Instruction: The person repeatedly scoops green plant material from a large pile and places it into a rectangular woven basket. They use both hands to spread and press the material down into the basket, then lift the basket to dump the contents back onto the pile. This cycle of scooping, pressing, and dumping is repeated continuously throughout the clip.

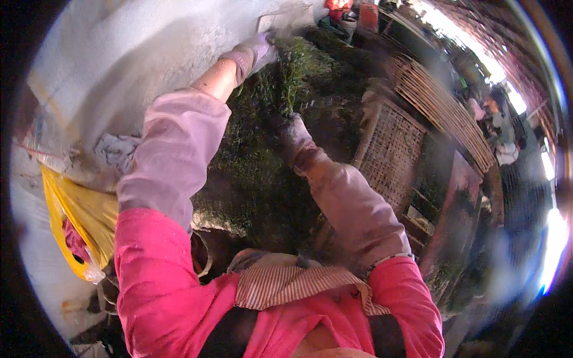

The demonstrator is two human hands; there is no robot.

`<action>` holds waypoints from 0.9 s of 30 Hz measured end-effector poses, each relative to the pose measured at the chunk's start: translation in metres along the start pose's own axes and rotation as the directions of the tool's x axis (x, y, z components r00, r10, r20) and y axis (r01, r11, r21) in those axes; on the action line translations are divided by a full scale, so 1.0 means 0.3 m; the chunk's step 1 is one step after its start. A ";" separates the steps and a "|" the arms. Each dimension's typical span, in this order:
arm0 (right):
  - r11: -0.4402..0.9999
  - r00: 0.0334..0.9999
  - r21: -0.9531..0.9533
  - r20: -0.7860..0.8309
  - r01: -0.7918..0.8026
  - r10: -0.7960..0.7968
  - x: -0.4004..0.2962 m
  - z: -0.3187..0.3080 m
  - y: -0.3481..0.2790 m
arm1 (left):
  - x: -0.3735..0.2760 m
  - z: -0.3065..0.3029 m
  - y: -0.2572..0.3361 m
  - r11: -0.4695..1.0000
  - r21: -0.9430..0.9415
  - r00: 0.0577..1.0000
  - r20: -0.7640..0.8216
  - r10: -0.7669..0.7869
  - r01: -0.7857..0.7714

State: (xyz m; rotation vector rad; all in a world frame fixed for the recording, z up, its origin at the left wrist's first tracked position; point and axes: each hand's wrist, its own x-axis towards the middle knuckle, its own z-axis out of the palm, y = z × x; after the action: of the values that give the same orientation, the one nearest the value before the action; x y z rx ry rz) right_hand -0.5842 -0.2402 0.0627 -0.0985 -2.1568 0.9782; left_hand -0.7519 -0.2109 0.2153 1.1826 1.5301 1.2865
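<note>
A dark green heap of thin-stemmed plants point(259, 179) spreads before me, beside a pale wall. My left hand point(259, 51), in a light purple glove, reaches to the heap's far left edge by the wall; its fingers are blurred and what they hold cannot be made out. Lower and to the right, my right hand point(295, 134), in a dirty glove, is closed round the lower end of an upright bunch of green stems point(291, 76). The bunch fans out away from me, between my two hands.
A woven bamboo panel point(391, 143) and a slatted bamboo rack point(443, 107) lie to the right. A yellow plastic bag point(85, 215) hangs at the left wall point(147, 53). Containers point(349, 24) stand at the far end. People are blurred at the far right.
</note>
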 end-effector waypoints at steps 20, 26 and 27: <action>0.776 0.767 0.218 0.450 -0.592 0.458 0.070 -0.142 -0.080 | -0.604 0.158 -0.345 0.305 0.888 0.929 0.274 0.248 -0.343; 0.265 0.689 0.652 0.567 -0.710 0.451 0.202 -0.253 -0.153 | -0.470 0.232 -0.654 0.407 0.890 0.978 0.191 0.083 -0.208; 0.234 0.674 0.660 0.560 -0.714 0.482 0.202 -0.251 -0.187 | -0.482 0.257 -0.760 0.271 0.943 0.979 0.204 -0.015 -0.192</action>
State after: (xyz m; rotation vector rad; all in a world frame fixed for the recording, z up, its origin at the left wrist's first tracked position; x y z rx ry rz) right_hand -0.5650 -0.2122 0.1690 -0.3824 -1.5099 2.5844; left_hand -0.6791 -0.3431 -0.0215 2.0816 2.1930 0.0651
